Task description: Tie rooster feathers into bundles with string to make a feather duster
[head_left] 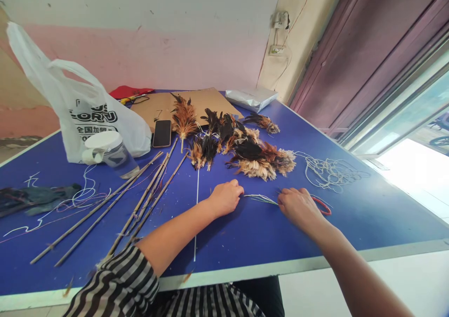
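Observation:
Low over the blue table [224, 242], my left hand [226, 198] is closed on one end of a few thin white and green strings [262, 198]. The other end runs into my right hand [298, 207], whose fingers are also closed. Red-handled scissors [322, 205] lie beside and partly under my right hand. Just beyond both hands sits a pile of brown, black and cream feathers [257, 160]. A tangle of pale string [331, 172] is on the right.
Thin sticks [140, 209] lie at the left, near a lidded plastic cup [114, 153] and a white plastic bag [101, 106]. Farther back are a phone [162, 133], a cardboard sheet [206, 103], a brown feather bunch [184, 116] and a silver packet [251, 99].

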`<state>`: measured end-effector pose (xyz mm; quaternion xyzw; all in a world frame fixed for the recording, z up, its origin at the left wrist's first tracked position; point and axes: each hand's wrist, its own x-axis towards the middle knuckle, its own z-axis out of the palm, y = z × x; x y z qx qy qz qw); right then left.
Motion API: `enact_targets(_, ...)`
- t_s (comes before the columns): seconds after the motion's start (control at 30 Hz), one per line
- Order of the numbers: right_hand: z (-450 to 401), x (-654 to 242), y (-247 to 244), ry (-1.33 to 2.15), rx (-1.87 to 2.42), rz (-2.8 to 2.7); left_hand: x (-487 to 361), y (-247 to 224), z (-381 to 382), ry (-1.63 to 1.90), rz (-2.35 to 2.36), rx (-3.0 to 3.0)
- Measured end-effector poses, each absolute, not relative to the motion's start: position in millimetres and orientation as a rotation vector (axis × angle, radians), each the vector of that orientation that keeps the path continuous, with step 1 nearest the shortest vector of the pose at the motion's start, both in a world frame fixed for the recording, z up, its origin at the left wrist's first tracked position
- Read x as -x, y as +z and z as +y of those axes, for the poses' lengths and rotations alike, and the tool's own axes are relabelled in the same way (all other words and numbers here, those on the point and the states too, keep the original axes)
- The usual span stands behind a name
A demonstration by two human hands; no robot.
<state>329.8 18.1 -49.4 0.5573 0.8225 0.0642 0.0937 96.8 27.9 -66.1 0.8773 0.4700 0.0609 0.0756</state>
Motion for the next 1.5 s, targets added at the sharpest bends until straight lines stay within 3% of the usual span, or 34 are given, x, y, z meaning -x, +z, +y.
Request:
enact_targets(0.33, 47.3, -285.3, -8.6, -0.08, -1.735, 2.865, -39.1, -50.4, 10.4, 0.59, 1.456, -2.379)
enact_targets(0.53, 85.1, -251.6, -23.1, -0.065, -2.025, 2.97, -19.8, -54.4, 14.7, 0.97, 1.482, -1.981)
enact_targets(0.7, 98.9, -271.0, -36.0, -0.068, -2.302, 2.836, -18.0, -67.3, 14.5, 1.082, 1.459, -1.855)
enact_targets(0.8, 101.2, -285.4, -38.0, -0.094, -2.494, 2.593, -24.9, -73.0, 13.0, 1.077, 1.403, -1.871)
enact_targets(1.13, 107.7, -282.0, -49.0, -0.101, -2.48, 2.435, -74.9, -60.2, 38.1, 0.912, 1.321, -1.849)
enact_targets(1.5, 119.8, -293.2, -60.7, -0.634, -2.527, 2.579, -133.6, -51.6, 123.3, 0.591, 1.58, -1.969)
